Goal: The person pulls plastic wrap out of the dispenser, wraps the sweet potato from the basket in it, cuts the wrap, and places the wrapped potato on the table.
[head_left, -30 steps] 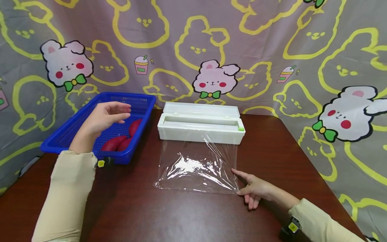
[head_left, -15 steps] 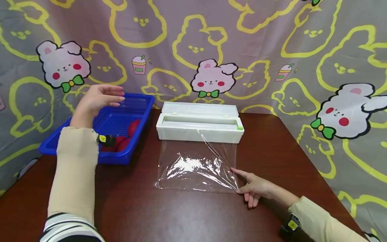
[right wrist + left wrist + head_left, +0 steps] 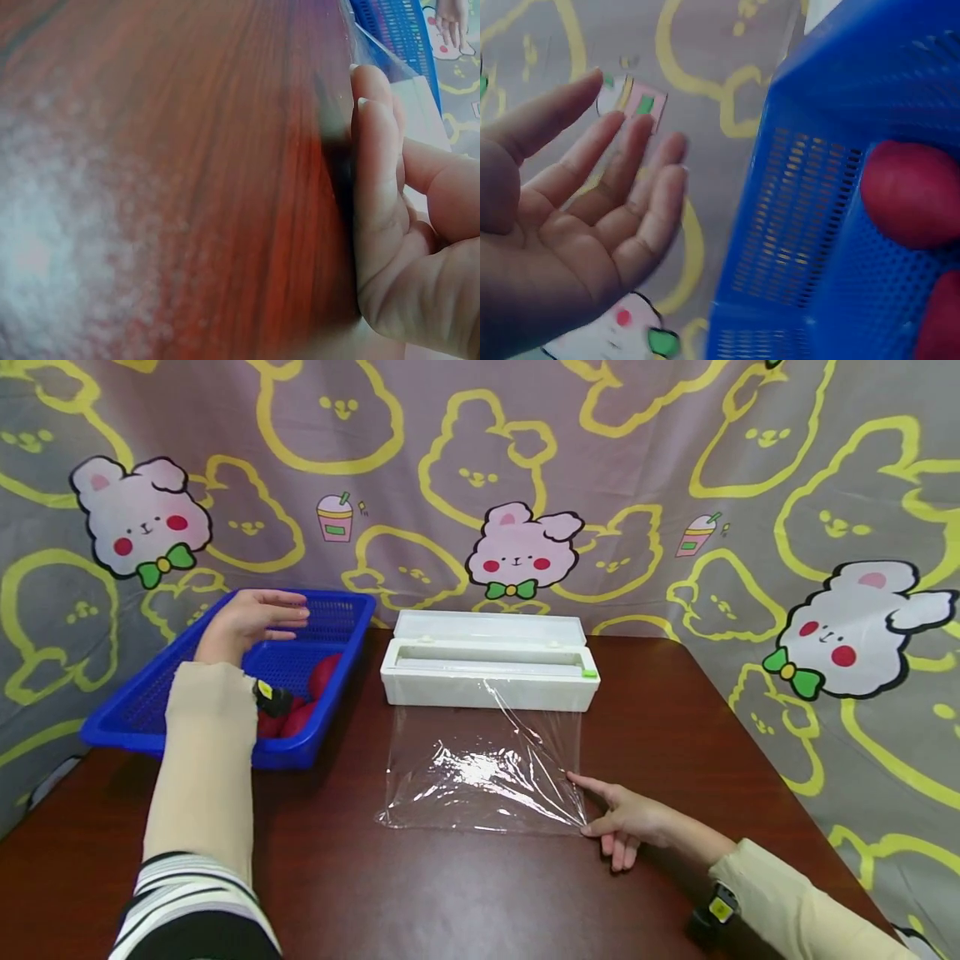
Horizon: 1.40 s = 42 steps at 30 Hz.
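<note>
Left hand [image 3: 247,622], empty, fingers relaxed, hovers near the basket [image 3: 287,754]; remotely, I see the nearer right hand [image 3: 633,818], thumb and forefinger parted, touching plastic wrap [image 3: 483,768] leftward of it, before a crosswise box [image 3: 489,648].

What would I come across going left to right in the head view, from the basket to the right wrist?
Blue basket → open white box → right hand → black-and-yellow device at the right wrist.

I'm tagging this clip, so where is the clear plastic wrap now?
In the head view, the clear plastic wrap is at centre over the table, extending nearward from the white dispenser box, its near right corner at the right hand.
</note>
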Motion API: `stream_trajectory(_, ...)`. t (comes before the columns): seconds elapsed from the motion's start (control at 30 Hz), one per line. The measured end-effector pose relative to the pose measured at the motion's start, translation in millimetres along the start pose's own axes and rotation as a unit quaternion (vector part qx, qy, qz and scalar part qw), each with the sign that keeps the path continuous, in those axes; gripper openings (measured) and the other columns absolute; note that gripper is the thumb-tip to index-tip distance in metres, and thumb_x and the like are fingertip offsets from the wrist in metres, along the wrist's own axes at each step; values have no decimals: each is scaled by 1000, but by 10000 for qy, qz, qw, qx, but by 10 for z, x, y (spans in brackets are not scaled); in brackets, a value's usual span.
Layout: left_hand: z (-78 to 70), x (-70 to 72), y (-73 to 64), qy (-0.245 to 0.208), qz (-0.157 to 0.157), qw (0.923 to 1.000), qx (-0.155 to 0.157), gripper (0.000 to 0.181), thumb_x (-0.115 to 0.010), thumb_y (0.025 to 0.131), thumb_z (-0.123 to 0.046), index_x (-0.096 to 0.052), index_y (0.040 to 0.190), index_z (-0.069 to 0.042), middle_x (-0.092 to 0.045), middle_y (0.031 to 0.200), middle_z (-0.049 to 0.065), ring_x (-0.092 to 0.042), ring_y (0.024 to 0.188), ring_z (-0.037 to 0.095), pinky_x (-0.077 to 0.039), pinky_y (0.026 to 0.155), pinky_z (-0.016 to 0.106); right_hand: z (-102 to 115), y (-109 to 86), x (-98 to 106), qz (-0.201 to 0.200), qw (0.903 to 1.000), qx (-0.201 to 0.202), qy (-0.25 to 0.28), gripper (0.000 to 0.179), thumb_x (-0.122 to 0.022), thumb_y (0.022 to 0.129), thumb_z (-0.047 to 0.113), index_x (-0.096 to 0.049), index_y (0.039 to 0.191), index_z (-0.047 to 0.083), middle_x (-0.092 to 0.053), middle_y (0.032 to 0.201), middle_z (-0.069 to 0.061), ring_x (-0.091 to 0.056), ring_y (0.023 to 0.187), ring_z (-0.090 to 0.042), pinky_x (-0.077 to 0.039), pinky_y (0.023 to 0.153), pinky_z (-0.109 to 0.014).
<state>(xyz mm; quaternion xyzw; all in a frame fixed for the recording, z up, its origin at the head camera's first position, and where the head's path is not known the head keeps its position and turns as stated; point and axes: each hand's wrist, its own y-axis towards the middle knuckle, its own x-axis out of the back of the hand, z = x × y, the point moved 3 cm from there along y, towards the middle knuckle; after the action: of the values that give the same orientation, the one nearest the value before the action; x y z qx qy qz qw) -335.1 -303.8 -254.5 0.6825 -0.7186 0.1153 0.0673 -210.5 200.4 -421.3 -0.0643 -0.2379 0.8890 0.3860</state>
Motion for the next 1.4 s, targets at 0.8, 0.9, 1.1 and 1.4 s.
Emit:
stream_trajectory(0.8, 613, 16, 210, 74, 936, 9878, 1242, 66, -53, 90, -16, -15, 140, 4, -15, 143, 23, -18, 127, 42, -28, 95, 52, -14, 10, 8, 18, 10000, -16, -90, 84, -62, 83, 11, -6, 144, 20, -55, 52, -9, -57, 41, -19, -46, 38, -31)
stream_trajectory(0.9, 599, -17, 225, 346, 1128, 9845, 1298, 64, -49, 92, -16, -12, 140, 6, -10, 143, 26, -16, 127, 45, -29, 94, 53, -15, 10, 9, 24, 10000, 46, -65, 83, -62, 83, 11, -6, 144, 20, -55, 52, -9, -58, 41, -19, -47, 38, -31)
stream_trajectory(1.1, 631, -95, 271, 777, 1446, 9743, 1542, 62, -45, 94, -17, -9, 138, 9, -8, 142, 29, -15, 125, 48, -30, 93, 54, -12, 5, 8, 3, 10000, 56, -60, 83, -61, 83, 11, -5, 144, 19, -55, 52, -9, -58, 42, -20, -46, 38, -30)
stream_trajectory(1.4, 706, -197, 337, 1184, 1534, 9663, 1694, 32, -51, 89, -12, -41, 111, 10, -48, 108, 21, -42, 109, 44, -42, 84, 48, -9, 2, -6, 43, 10000, 10, -63, 83, -61, 84, 11, -5, 144, 19, -56, 53, -9, -58, 42, -19, -46, 38, -30)
